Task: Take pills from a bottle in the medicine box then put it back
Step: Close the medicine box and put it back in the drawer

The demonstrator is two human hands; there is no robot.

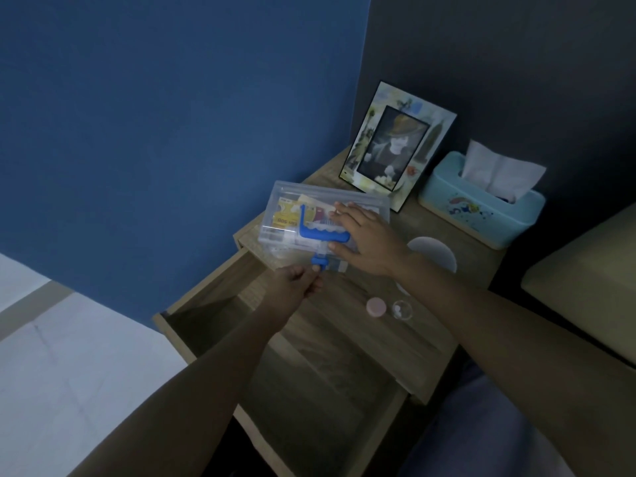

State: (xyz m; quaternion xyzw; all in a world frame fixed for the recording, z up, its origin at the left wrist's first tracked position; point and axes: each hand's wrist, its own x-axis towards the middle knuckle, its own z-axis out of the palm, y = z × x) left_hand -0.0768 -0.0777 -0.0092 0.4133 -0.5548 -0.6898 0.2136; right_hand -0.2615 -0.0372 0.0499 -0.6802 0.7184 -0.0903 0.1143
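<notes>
The clear plastic medicine box (292,201) with a blue handle (320,234) lies on the left part of the wooden nightstand top. Packets show through its closed lid. My right hand (364,241) rests flat on the lid, fingers spread. My left hand (297,284) pinches the blue latch (318,261) at the box's front edge. A small clear pill bottle (402,309) stands open on the nightstand, with its pink cap (376,307) lying just to its left.
The nightstand drawer (206,311) is pulled out under my left arm. A picture frame (399,146) and a teal tissue box (481,201) stand at the back. A round white disc (433,253) lies by my right wrist. A bed edge (585,287) is at right.
</notes>
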